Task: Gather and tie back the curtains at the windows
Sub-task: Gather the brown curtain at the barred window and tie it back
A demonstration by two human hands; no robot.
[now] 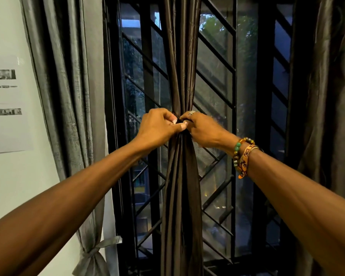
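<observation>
While the brown curtain (180, 186) hangs gathered into a narrow bundle before the middle of the window grille (146, 76), both hands meet at its narrowest place. The left hand (159, 128) and the right hand (204, 129) pinch the bundle there with curled fingers; whether they hold a tie I cannot tell. At the left, a grey curtain (74, 96) is bound low by a grey tie (100, 249).

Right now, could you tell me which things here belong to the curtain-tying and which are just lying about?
Job: gathered brown curtain, pinched by left hand and right hand; grey curtain, already tied; dark curtain at right.
Just there: printed sheets, window grille, beaded bracelet.
</observation>
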